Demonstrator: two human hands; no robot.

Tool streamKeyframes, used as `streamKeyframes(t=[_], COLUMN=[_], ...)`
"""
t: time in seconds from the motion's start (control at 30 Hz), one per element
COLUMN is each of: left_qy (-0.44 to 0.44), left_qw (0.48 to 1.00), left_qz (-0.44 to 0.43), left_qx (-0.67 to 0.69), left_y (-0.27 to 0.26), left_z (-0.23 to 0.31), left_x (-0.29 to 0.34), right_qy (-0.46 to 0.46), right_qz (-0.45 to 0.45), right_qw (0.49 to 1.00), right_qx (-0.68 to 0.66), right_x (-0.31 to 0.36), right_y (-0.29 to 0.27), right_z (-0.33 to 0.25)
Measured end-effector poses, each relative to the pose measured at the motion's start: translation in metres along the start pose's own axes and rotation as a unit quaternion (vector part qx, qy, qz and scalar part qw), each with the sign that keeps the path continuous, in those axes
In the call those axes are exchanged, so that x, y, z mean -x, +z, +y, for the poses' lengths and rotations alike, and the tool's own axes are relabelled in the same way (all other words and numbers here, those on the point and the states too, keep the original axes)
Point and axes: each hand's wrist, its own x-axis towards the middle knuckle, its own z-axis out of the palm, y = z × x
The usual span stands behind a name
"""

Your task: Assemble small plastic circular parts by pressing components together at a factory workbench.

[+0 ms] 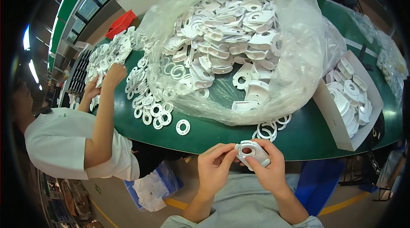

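One white plastic part [258, 153] is in work, held by the near edge of the green table [205, 139] in front of you. Your left hand [213, 168] has its thumb and fingertips drawn together on the part's nine o'clock edge, while your right hand [271, 168] curls around its three o'clock side, thumb laid on the face beside the round hole; neither stands open. Whether a ring is seated around that hole is too small to tell, so I would call this piece partway through. From your hands, plenty looks left: at twelve o'clock a clear plastic bag [304, 12] holds a large heap of white parts [226, 31], loose rings [264, 137] lie at one o'clock by the bag's edge, and many more rings [150, 107] spread around ten o'clock. At two o'clock an open carton [333, 119] holds a smaller lot of white pieces [352, 91]; these may be finished ones, but nothing shows it for certain. Farther out at ten o'clock, a co-worker's hand [115, 74] is beside another white pile [113, 53].
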Motion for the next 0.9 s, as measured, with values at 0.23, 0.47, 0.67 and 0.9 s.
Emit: streamKeyframes(t=[0.23,0.47,0.67,0.9], left_qy=[0.022,0.070,0.196,0.216], left_qw=[0.999,0.995,0.959,0.958], left_qz=[0.008,0.010,-0.061,-0.014], left_qx=[-0.044,-0.069,-0.193,-0.185], left_y=[0.001,0.001,-0.009,0.005], left_z=[-0.001,0.013,0.009,0.007], left_x=[0.005,-0.005,-0.011,-0.006], right_qy=[-0.023,-0.022,-0.062,-0.031], right_qz=[-0.011,0.035,0.023,0.031], right_qw=[1.000,0.999,0.996,0.998], right_qx=[-0.004,0.016,0.059,0.044], right_x=[0.001,-0.004,-0.002,-0.003], right_y=[-0.001,0.000,0.002,0.002], right_z=[-0.004,-0.013,-0.005,-0.010])
